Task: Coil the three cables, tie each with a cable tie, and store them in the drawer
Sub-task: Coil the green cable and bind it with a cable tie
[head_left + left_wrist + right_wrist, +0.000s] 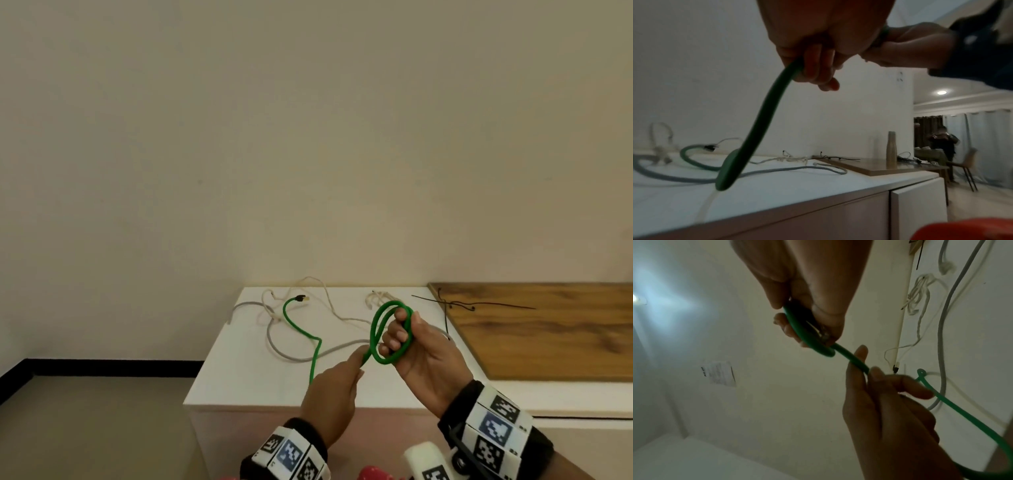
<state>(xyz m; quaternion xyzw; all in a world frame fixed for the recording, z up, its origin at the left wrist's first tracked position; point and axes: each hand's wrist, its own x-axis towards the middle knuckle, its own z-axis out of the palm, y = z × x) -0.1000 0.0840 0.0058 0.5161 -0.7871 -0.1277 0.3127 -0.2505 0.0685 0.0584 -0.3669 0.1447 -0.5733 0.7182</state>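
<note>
Head view shows the right hand (423, 353) raised above the white cabinet top (239, 373), with its fingers curled through two loops of the green cable (390, 329) and the thumb pressed on the outside of the loops. So this hand grips the coiled part firmly. Just beside it, lower and to the left, the left hand (334, 390) pinches the same cable between thumb and forefinger, at the place where the cable leaves the loops. In the left wrist view the cable comes out from under the curled fingers (813, 65) and hangs down to the cabinet.

From the left hand the free part of the green cable goes down to the cabinet top, bends, and runs away toward the wall, where it ends in a dark plug (301, 298).

On the cabinet top a grey cable (291, 356) lies in a wide curve and passes under the green one. A thin cream cable (329, 301) lies loose behind them, near the wall, with a small bundle of it (375, 298) just behind the right hand.

To the right a wooden board (548, 335) lies on the cabinet. Black cable ties (459, 303) lie crossed at its near-left corner, partly on the board and partly on the white top.
</note>
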